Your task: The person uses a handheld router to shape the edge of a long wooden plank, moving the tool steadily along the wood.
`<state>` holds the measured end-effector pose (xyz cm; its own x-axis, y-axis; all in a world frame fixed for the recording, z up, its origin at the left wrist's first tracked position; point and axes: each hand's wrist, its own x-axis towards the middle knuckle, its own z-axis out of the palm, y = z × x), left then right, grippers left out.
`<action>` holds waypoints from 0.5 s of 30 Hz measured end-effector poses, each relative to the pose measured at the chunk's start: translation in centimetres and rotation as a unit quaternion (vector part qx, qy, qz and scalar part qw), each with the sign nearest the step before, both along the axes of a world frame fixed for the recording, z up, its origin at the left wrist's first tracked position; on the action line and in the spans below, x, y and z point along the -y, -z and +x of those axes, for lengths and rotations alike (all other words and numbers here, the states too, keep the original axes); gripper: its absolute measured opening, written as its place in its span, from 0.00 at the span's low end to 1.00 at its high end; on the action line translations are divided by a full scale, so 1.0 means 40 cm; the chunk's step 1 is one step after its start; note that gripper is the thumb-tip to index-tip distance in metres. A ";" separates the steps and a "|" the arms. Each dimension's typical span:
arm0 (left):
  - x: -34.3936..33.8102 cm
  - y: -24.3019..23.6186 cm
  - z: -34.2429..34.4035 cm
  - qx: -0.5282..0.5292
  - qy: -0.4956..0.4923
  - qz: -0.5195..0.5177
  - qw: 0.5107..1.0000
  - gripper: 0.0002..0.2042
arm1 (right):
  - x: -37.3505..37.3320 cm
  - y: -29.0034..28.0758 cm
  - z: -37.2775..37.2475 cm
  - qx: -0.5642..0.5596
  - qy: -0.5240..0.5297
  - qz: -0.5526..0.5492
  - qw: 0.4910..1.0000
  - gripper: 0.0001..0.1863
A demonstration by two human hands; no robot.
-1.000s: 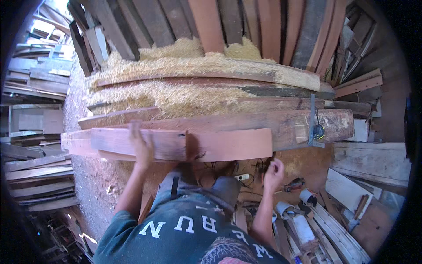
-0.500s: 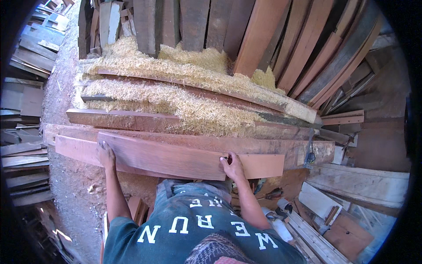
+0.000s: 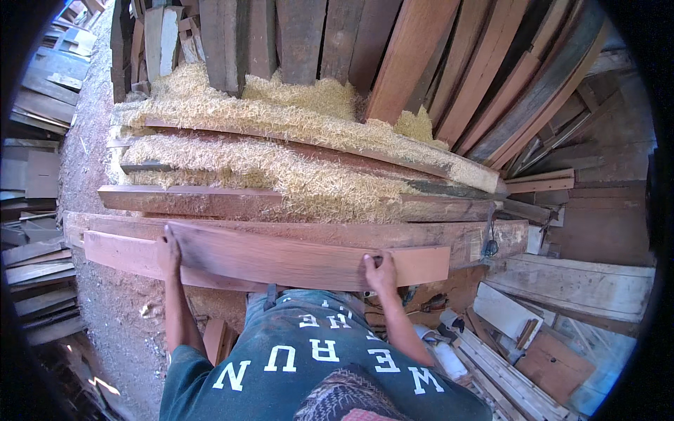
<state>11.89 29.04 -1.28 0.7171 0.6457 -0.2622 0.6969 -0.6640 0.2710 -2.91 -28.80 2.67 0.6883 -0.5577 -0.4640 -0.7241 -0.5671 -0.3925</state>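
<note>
A reddish-brown wooden board (image 3: pixel 274 256) lies crosswise in front of my body, its face slightly blurred. My left hand (image 3: pixel 169 255) grips its left end, fingers along the far corner. At the other end my right hand (image 3: pixel 381 272) is closed on the board's edge, thumb and fingers pinched. Beneath it is a longer, paler wooden board (image 3: pixel 423 265), which sticks out past both ends. Whether the two boards touch all along is hidden. Just beyond them runs a thick, dusty timber beam (image 3: pixel 449 234).
Pale wood shavings (image 3: pixel 330 186) cover several stacked timbers beyond the beam. Upright planks (image 3: pixel 414 56) lean at the back. Offcuts (image 3: pixel 42 249) are piled at the left, and a small dark coiled thing (image 3: pixel 491 247) sits on the beam. Panels and strips (image 3: pixel 502 309) clutter the lower right.
Both hands have shifted the upper board a little to the right over the paler one. My view has swung slightly, so the surroundings sit a bit further left.
</note>
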 end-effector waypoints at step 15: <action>0.273 -0.001 0.090 -0.090 0.153 -0.020 0.984 0.34 | 0.318 0.105 -0.069 -0.047 0.212 0.006 0.976 0.42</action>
